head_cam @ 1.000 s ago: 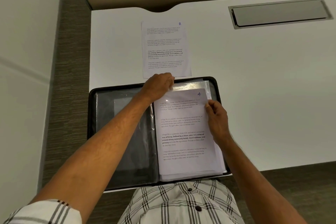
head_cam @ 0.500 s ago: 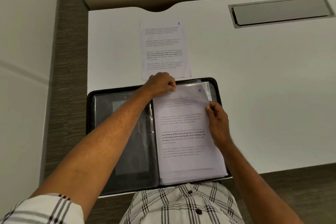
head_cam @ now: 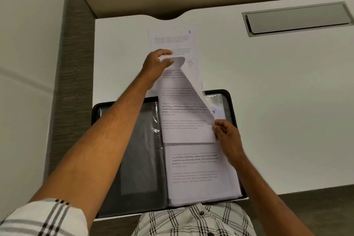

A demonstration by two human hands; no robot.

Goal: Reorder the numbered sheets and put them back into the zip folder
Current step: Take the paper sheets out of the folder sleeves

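Nearest us the open zip folder (head_cam: 134,159) lies on the worktop (head_cam: 277,111), its stack (head_cam: 201,178) showing sheet 3. Our right hand (head_cam: 227,136) pinches the lifted sheet (head_cam: 183,119); our left hand (head_cam: 157,65) grips its top. Beyond lies sheet 2 (head_cam: 172,40).

Left hand (head_cam: 156,64) up over the white bench (head_cam: 268,101), pinching the top of a printed sheet (head_cam: 183,117) lifted off the pile. Right hand (head_cam: 227,132) pinching the same sheet at its lower right edge. Underneath, a pile of sheets (head_cam: 199,174) in the right half of the open black zip folder (head_cam: 130,149), top one marked 3. Farther back, flat on the bench, a sheet marked 2 (head_cam: 172,41), partly hidden by the lifted one.
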